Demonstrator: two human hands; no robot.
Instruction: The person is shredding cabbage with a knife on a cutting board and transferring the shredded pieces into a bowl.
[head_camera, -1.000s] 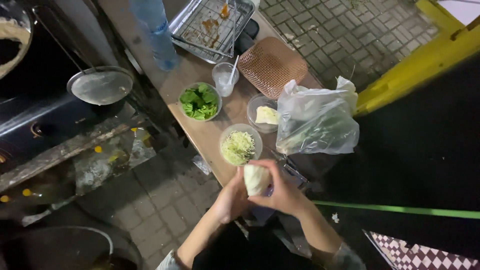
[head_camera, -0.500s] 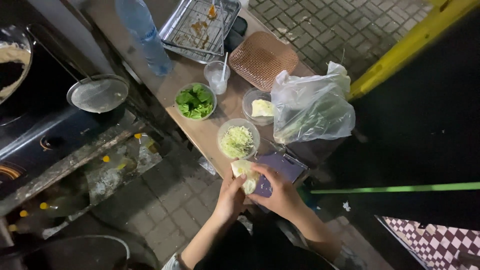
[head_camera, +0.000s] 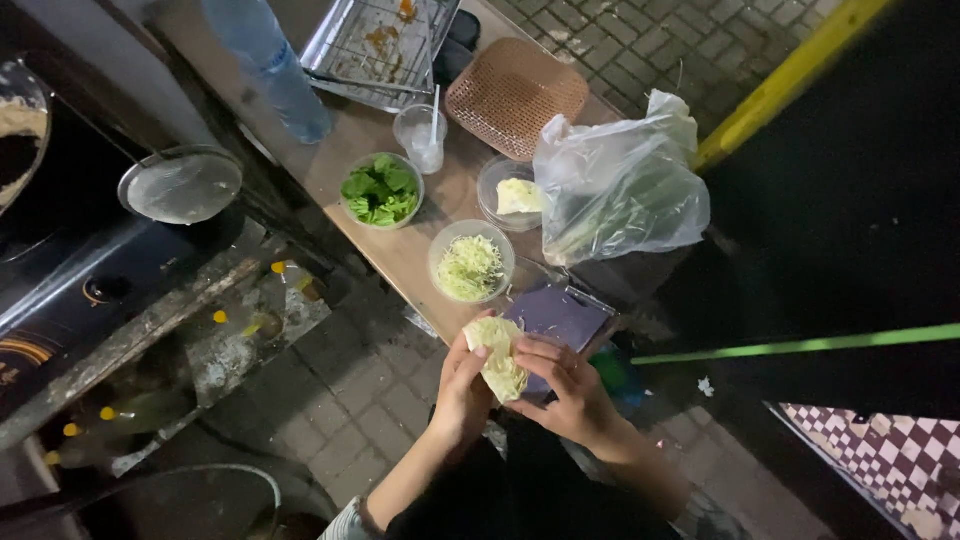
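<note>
Both hands on cabbage piece at table edge

Left hand (head_camera: 462, 385) and right hand (head_camera: 560, 385) both closed around a pale yellow-green cabbage wedge (head_camera: 497, 350), held over the near edge of the brown wooden table (head_camera: 395, 250). Just behind: purple flat board (head_camera: 562, 315), clear round tub of shredded cabbage (head_camera: 471, 262). Farther: clear tub of green leaves (head_camera: 381, 190), translucent plastic bag of greens (head_camera: 620, 185), woven brown basket (head_camera: 515, 92)

A crumpled clear plastic bag (head_camera: 620, 185) of greens sits on the tabletop (head_camera: 400, 250) at three o'clock; a blue-tinted plastic bottle (head_camera: 265, 60) stands at eleven.
</note>
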